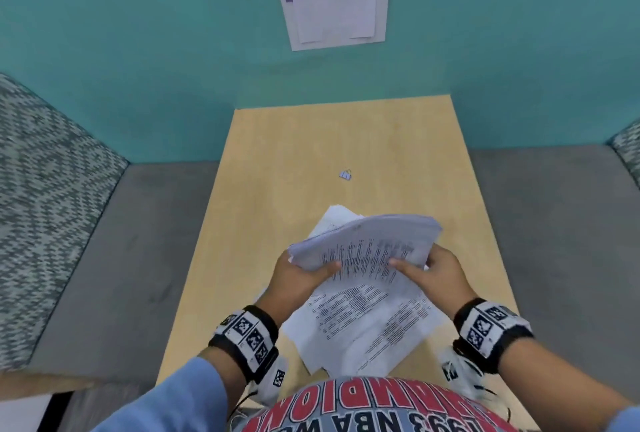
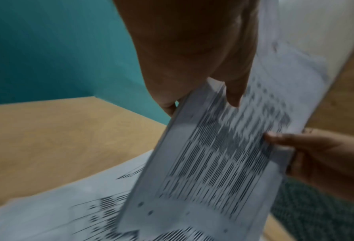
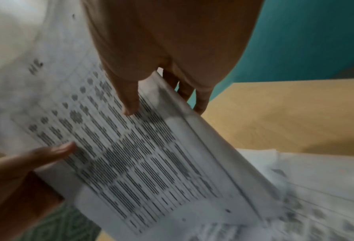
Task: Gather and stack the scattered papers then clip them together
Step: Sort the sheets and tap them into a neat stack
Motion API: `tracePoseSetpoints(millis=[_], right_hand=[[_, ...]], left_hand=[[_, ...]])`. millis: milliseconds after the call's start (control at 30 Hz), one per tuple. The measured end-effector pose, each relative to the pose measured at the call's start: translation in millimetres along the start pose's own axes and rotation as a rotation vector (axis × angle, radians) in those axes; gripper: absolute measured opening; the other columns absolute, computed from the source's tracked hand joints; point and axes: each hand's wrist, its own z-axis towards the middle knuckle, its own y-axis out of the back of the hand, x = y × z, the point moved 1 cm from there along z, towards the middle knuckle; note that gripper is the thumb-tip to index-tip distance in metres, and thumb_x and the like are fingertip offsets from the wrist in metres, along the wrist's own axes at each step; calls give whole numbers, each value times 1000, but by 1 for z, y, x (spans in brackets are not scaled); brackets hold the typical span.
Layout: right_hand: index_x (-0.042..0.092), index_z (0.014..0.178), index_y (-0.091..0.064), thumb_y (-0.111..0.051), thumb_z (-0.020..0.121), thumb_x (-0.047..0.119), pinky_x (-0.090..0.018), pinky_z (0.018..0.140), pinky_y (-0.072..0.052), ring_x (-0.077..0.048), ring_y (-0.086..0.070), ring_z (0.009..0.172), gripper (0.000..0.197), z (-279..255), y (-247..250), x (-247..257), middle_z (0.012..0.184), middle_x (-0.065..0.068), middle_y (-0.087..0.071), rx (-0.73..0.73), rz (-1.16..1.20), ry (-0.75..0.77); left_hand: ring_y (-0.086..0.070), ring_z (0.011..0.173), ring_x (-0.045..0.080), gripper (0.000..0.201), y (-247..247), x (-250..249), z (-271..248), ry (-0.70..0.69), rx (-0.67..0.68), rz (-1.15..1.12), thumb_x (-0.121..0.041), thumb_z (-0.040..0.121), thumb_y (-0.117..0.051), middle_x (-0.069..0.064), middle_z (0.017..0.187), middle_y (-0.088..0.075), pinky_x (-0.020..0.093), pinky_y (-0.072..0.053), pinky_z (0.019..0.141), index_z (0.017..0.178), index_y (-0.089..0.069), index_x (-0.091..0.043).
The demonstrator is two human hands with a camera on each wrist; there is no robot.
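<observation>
A sheaf of printed papers (image 1: 367, 241) is held up above the wooden table (image 1: 277, 161), bowed and tilted. My left hand (image 1: 304, 270) grips its left edge, thumb on the printed face. My right hand (image 1: 429, 267) grips the right edge the same way. In the left wrist view the sheaf (image 2: 219, 163) sits between my thumb and fingers; the right wrist view shows the sheaf (image 3: 143, 156) pinched likewise. More loose sheets (image 1: 367, 324) lie spread on the table below. A small binder clip (image 1: 345, 174) lies alone farther back on the table.
A teal wall (image 1: 138, 51) rises behind the table, with a framed notice (image 1: 334, 2) on it. Grey upholstered seats (image 1: 114, 258) flank the table on both sides. The table's near edge meets my body.
</observation>
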Motion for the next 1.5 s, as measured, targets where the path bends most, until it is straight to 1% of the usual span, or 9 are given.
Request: tracePoseSetpoints(millis=[400, 567, 700, 767, 867, 1033, 1267, 1367, 1500], right_hand=[[10, 108, -76, -92, 74, 2, -24, 83, -60, -21, -77, 99, 39, -3, 1, 14, 106, -6, -81, 49, 150, 120], [14, 92, -77, -86, 83, 5, -22, 73, -52, -7, -70, 77, 16, 5, -10, 33, 82, 9, -77, 61, 140, 184], [20, 95, -75, -89, 80, 6, -12, 75, -54, 1, -72, 83, 24, -1, -8, 48, 86, 17, -78, 15, 145, 248], [23, 101, -75, -93, 76, 9, -12, 82, -56, 4, -73, 90, 34, -2, -7, 39, 95, 19, -79, 27, 107, 218], [20, 115, -77, -93, 77, 18, -37, 99, -60, -10, -77, 105, 41, 4, -14, -3, 108, 7, -82, 108, 23, 53], [11, 90, -76, -83, 87, 36, -32, 73, -63, -17, -79, 80, 26, 11, -9, -38, 80, 0, -81, 25, -78, -103], [32, 105, -74, -76, 94, 24, -50, 99, -58, -22, -76, 102, 14, -19, 71, -74, 116, -4, -79, -99, 7, -230], [15, 118, -74, -76, 91, 11, -43, 94, -57, -22, -74, 99, 27, -52, 105, -104, 113, -7, -77, -267, 204, -388], [11, 109, -75, -83, 75, 14, -57, 102, -53, -35, -75, 104, 36, -89, 131, -139, 117, -15, -78, -433, 353, -511]], left_hand=[[-72, 91, 6, 49, 6, -37, -13, -181, 81, -23, 5, 73, -94, 22, 113, -74, 18, -58, 77, 116, -72, -7], [-71, 75, 0, 30, 4, -56, -12, -243, 44, -74, 7, 77, -90, -12, 82, -77, 14, -55, 69, 94, -74, -11], [-72, 78, 1, 31, 8, -70, -13, -321, -9, -137, 6, 75, -91, -12, 84, -77, 14, -56, 71, 95, -73, -10], [-70, 84, 1, 40, 11, -60, -9, -287, 0, -117, 7, 73, -92, -6, 95, -74, 15, -56, 77, 104, -73, -10], [-73, 93, 8, 43, 12, -27, -3, -109, 98, -43, 0, 76, -94, 3, 108, -80, 36, -63, 91, 113, -76, -13], [-77, 100, 7, 27, 7, 5, 9, -50, 179, 109, -12, 87, -88, 2, 111, -82, 34, -60, 94, 110, -79, -23], [-44, 147, 35, 93, 21, 76, 68, 203, 249, 977, -55, 88, -78, 13, 160, -42, 48, -44, 116, 161, -34, -17], [-37, 149, 39, 118, 21, 98, 78, 211, 167, 1117, -74, 74, -77, 15, 164, -35, 54, -43, 115, 162, -26, -14], [-36, 147, 40, 149, 14, 113, 77, 231, 126, 1226, -94, 53, -72, 13, 162, -31, 61, -45, 108, 165, -14, -15]])
